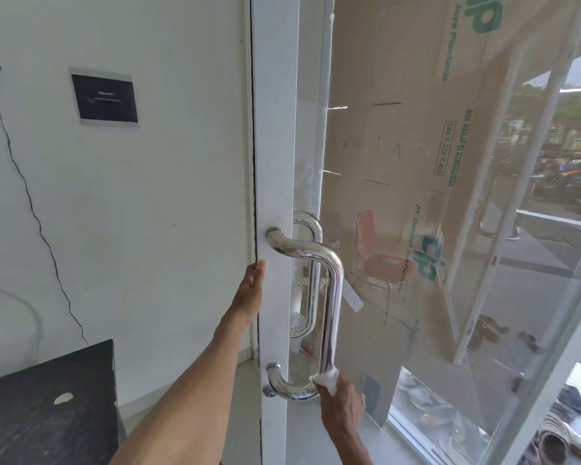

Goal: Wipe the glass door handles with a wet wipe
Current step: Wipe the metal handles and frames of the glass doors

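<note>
Right hand (344,409): fingers closed on a bunched white wet wipe (326,378), which is pressed against the inside handle (333,297) just where the upright bar turns into its lower bend. Left hand (252,290): set on the free edge of the white door frame (275,162) at mid-handle height, thumb lying along the face. The fingers pass out of sight behind the edge, so whether they clamp it cannot be told. The wipe looks soft, limp and light, and it should mould round the tube if wrapped and slid. The handle is a rigid polished chrome tube, judged smooth and slippery when damp. It is best held through the wipe on the straight bar, while the door edge offers the steadying hold. The handle is D-shaped and fixed to the frame at two round mounts, upper and lower, with a small lock cylinder (269,392) just beside the lower one. Its surface is bright and mirror-like, with dull smears near the upper bend. A matching outside handle (312,280) shows through the glass, not touched by either hand. Beyond the pane stands printed cardboard (399,129). A dark table (47,397) sits at lower left.
</note>
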Action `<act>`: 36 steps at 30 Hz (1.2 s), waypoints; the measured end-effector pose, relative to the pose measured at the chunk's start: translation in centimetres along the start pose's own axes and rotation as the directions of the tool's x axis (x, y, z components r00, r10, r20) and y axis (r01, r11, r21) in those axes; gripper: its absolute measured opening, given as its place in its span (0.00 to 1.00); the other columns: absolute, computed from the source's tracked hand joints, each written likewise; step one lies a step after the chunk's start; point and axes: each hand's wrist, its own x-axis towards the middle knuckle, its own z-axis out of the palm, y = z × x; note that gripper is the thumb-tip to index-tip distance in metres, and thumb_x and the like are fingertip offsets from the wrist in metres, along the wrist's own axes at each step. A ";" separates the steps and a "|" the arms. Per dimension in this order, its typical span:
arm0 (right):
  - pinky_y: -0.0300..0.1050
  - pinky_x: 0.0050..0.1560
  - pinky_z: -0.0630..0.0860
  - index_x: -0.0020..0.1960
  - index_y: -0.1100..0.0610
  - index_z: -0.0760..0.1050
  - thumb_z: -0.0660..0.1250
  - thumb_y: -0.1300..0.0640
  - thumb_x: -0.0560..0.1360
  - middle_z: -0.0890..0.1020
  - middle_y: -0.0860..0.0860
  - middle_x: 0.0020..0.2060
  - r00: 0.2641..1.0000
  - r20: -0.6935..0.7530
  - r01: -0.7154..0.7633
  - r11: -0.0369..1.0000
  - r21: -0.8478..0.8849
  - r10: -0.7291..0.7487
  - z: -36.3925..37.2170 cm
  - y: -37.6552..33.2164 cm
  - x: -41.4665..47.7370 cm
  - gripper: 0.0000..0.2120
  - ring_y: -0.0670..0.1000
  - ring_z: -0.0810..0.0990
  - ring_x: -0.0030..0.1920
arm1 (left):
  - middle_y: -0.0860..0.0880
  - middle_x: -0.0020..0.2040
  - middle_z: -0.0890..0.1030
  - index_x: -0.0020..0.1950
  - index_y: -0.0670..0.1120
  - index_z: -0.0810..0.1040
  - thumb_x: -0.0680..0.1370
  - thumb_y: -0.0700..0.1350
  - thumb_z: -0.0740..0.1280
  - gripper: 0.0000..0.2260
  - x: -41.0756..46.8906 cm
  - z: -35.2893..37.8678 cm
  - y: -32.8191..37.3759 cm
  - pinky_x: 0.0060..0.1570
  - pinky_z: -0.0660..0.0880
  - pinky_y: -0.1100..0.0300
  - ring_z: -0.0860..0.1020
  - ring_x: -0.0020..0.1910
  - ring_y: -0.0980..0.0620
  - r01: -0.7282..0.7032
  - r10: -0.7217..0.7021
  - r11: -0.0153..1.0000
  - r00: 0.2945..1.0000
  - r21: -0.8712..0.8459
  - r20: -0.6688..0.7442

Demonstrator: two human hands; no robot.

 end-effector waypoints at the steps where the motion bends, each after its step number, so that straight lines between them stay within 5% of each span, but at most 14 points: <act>1: 0.51 0.60 0.71 0.51 0.58 0.80 0.72 0.47 0.71 0.85 0.55 0.44 1.000 -0.022 0.014 1.000 0.003 -0.014 -0.2 -0.3 0.1 0.16 0.58 0.81 0.51 | 0.51 0.75 0.63 0.74 0.53 0.61 0.81 0.63 0.47 0.25 0.0 0.0 0.0 0.63 0.55 0.62 0.60 0.74 0.53 0.001 -0.001 1.000 1.000 0.001 0.000; 5: 0.56 0.63 0.68 0.46 0.58 0.80 0.73 0.50 0.70 0.84 0.53 0.39 0.986 -0.125 0.113 0.993 0.035 -0.108 -1.7 -2.5 0.6 0.12 0.57 0.81 0.44 | 0.51 0.76 0.62 0.75 0.54 0.60 0.81 0.63 0.47 0.25 0.0 0.0 -0.1 0.63 0.54 0.62 0.60 0.74 0.53 0.008 -0.008 1.000 1.000 0.002 0.007; 13: 0.59 0.72 0.56 0.48 0.54 0.82 0.71 0.51 0.73 0.85 0.49 0.42 0.913 -0.312 0.322 0.934 0.153 -0.263 -4.2 -5.9 2.0 0.08 0.53 0.81 0.46 | 0.51 0.76 0.61 0.76 0.55 0.59 0.81 0.63 0.47 0.26 0.3 0.2 -0.3 0.63 0.54 0.62 0.60 0.74 0.52 0.012 -0.012 1.000 1.000 0.008 -0.006; 23: 0.62 0.69 0.59 0.46 0.55 0.82 0.74 0.50 0.71 0.85 0.51 0.44 0.948 -0.247 0.240 0.961 0.134 -0.202 -3.5 -4.6 1.1 0.09 0.56 0.81 0.48 | 0.51 0.76 0.62 0.75 0.55 0.60 0.80 0.64 0.46 0.26 0.3 0.1 -0.3 0.63 0.55 0.61 0.61 0.74 0.52 0.009 -0.009 1.000 1.000 0.024 -0.009; 28: 0.62 0.59 0.70 0.45 0.52 0.82 0.75 0.50 0.69 0.81 0.46 0.35 0.874 -0.391 0.392 0.894 0.217 -0.288 -6.8 -8.6 2.4 0.07 0.41 0.70 0.36 | 0.51 0.76 0.62 0.75 0.55 0.60 0.80 0.65 0.46 0.26 0.3 0.1 -0.2 0.63 0.55 0.61 0.60 0.74 0.52 0.008 -0.008 1.000 1.000 0.013 -0.005; 32: 0.56 0.47 0.74 0.42 0.52 0.81 0.74 0.47 0.69 0.81 0.47 0.32 0.857 -0.412 0.437 0.860 0.265 -0.309 -8.3 -10.8 3.4 0.09 0.54 0.74 0.38 | 0.51 0.76 0.62 0.75 0.55 0.60 0.80 0.65 0.47 0.26 0.3 0.1 -0.2 0.63 0.56 0.61 0.61 0.74 0.52 0.015 -0.015 1.000 1.000 0.004 -0.005; 36: 0.59 0.54 0.73 0.42 0.53 0.81 0.74 0.48 0.70 0.75 0.41 0.29 0.862 -0.412 0.427 0.862 0.274 -0.296 -6.9 -9.5 2.9 0.08 0.41 0.71 0.36 | 0.51 0.76 0.63 0.75 0.54 0.60 0.80 0.64 0.47 0.26 0.4 0.0 -0.1 0.63 0.55 0.62 0.61 0.74 0.52 0.011 -0.011 1.000 1.000 0.006 -0.006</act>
